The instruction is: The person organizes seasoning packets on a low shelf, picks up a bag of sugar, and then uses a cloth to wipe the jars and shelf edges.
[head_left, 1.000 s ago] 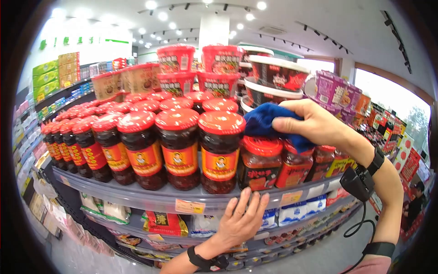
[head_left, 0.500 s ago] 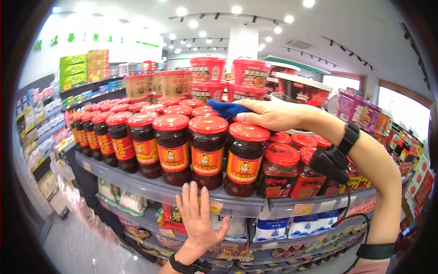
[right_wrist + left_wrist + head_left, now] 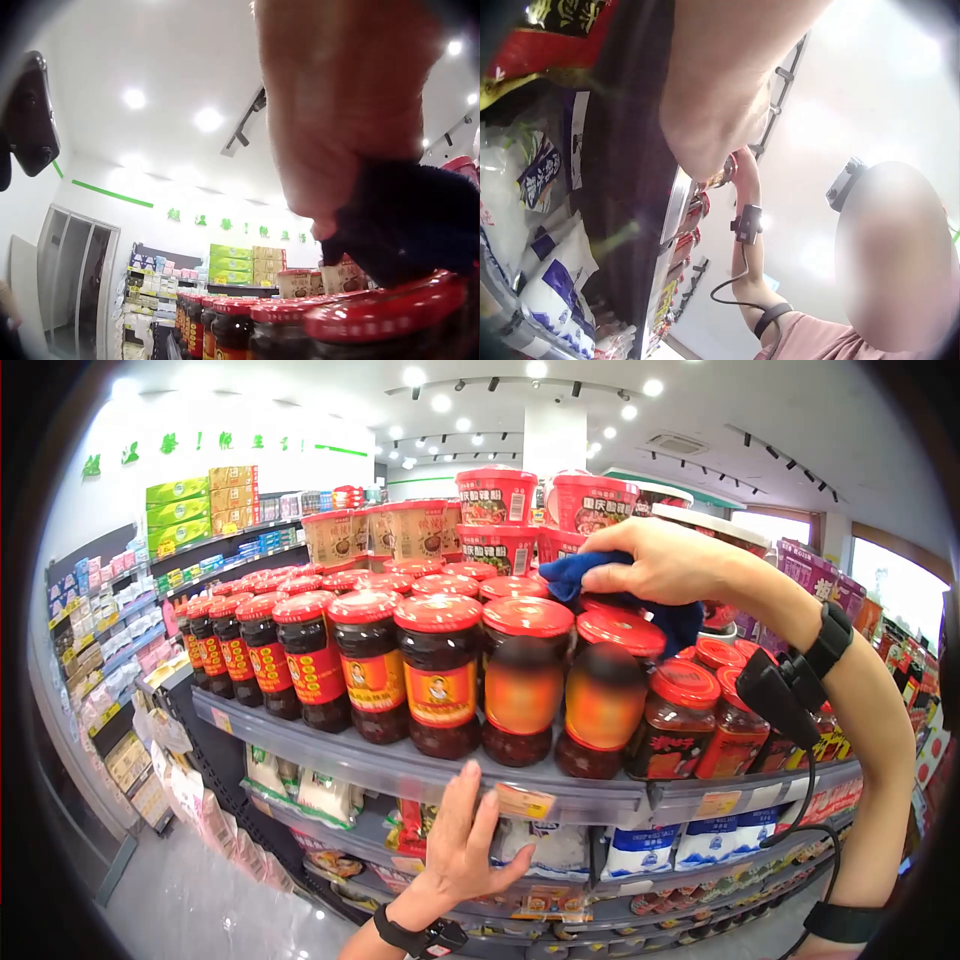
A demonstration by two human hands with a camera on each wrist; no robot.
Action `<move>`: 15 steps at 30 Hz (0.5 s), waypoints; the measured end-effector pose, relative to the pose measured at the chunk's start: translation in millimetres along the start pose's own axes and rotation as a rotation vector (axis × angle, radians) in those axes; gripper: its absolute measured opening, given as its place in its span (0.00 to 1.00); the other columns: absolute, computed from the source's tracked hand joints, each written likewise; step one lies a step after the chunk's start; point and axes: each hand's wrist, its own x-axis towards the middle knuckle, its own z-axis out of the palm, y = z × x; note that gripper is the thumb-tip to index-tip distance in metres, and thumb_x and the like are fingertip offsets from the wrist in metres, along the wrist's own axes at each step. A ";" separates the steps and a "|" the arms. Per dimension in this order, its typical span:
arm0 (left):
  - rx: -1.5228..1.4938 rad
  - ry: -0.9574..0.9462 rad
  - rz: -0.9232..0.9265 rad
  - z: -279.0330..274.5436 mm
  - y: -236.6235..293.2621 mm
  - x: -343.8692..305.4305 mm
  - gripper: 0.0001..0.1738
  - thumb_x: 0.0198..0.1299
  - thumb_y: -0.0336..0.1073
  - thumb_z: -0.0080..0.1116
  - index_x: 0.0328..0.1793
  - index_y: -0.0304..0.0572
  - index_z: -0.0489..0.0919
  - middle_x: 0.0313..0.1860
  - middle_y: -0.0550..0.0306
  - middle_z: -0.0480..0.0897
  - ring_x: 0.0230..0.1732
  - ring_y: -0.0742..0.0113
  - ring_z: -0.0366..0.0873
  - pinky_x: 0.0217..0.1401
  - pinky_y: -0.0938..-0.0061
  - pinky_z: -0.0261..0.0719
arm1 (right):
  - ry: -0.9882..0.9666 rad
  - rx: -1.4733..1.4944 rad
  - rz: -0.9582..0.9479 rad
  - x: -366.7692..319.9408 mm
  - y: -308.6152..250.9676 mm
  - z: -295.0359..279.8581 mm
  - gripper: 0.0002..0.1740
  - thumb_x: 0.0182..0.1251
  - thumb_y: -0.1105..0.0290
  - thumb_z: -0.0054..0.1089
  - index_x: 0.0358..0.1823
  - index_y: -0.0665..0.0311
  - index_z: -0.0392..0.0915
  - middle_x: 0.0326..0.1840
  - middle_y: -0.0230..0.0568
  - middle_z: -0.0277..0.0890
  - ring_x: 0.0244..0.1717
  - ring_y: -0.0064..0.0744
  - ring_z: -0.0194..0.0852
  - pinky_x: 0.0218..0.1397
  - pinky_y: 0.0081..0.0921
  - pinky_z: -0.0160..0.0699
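Note:
My right hand (image 3: pixel 665 565) grips a bunched blue cloth (image 3: pixel 575 572) above the red-lidded jars at the right end of the big-jar row. Part of the cloth hangs below the palm, behind the end jar's lid (image 3: pixel 620 630). In the right wrist view the dark cloth (image 3: pixel 405 217) lies right at a red lid (image 3: pixel 390 311). My left hand (image 3: pixel 465 850) has its fingers spread, fingertips at the front edge of the shelf (image 3: pixel 400 765), below a dark sauce jar (image 3: pixel 440 690); it holds nothing.
Smaller red-lidded jars (image 3: pixel 680 715) stand to the right on the same shelf. Behind the rows rise stacked red noodle tubs (image 3: pixel 495 500) and brown paper tubs (image 3: pixel 335 538). White-and-blue bags (image 3: pixel 640 850) fill the shelf below. A cable (image 3: pixel 835 850) hangs along my right arm.
The right hand has carried the cloth from beside the end jar leftward over the lids, then up a little. The left hand has shifted left along the shelf edge. The head view has turned.

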 end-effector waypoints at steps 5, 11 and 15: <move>0.231 -0.143 0.077 -38.7 -40.2 -0.8 0.40 0.42 0.42 0.67 0.65 0.42 0.66 0.66 0.34 0.62 0.67 0.37 0.61 0.70 0.41 0.45 | -0.004 0.155 -0.137 26.4 -48.7 4.6 0.32 0.67 0.51 0.49 0.66 0.61 0.61 0.58 0.50 0.69 0.56 0.41 0.69 0.60 0.32 0.66; 0.296 -0.091 -0.151 -107.9 -94.4 -1.6 0.40 0.43 0.43 0.63 0.65 0.40 0.65 0.68 0.32 0.59 0.70 0.34 0.52 0.69 0.37 0.38 | -0.113 0.156 -0.065 30.3 -77.8 29.7 0.37 0.63 0.44 0.52 0.66 0.60 0.60 0.58 0.53 0.66 0.60 0.49 0.64 0.63 0.37 0.62; 0.243 -0.220 -0.109 -126.6 -121.5 -4.4 0.43 0.44 0.44 0.63 0.68 0.40 0.63 0.70 0.31 0.54 0.71 0.32 0.48 0.69 0.37 0.39 | -0.025 0.282 0.135 22.9 -98.0 22.5 0.29 0.58 0.52 0.63 0.57 0.58 0.69 0.50 0.43 0.71 0.53 0.36 0.68 0.58 0.31 0.65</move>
